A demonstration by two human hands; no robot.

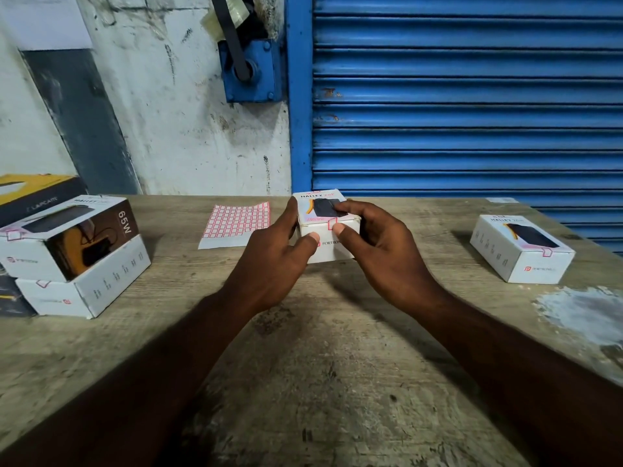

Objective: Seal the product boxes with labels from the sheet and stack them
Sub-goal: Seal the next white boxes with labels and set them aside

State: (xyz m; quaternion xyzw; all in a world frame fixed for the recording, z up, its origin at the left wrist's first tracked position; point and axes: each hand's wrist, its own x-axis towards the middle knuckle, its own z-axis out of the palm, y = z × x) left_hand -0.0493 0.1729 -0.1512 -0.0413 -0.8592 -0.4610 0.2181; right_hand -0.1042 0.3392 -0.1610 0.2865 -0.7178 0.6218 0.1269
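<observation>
A small white product box (328, 249) sits at the table's middle, held between both hands. My left hand (279, 251) grips its left side, thumb on the front face. My right hand (374, 244) grips the right side, fingers over the top and thumb pressing a red-bordered label (329, 225) folded over the front top edge. The label sheet (237, 224), white with red-outlined stickers, lies flat just left of the box. A labelled white box (521, 249) rests alone at the right. At the left, two white boxes are stacked (72, 261).
The worn wooden table (320, 348) has a pale patch (580, 318) near its right edge. A yellow and black carton (37, 193) stands behind the left stack. A blue roller shutter (465, 96) and a stained white wall close off the back.
</observation>
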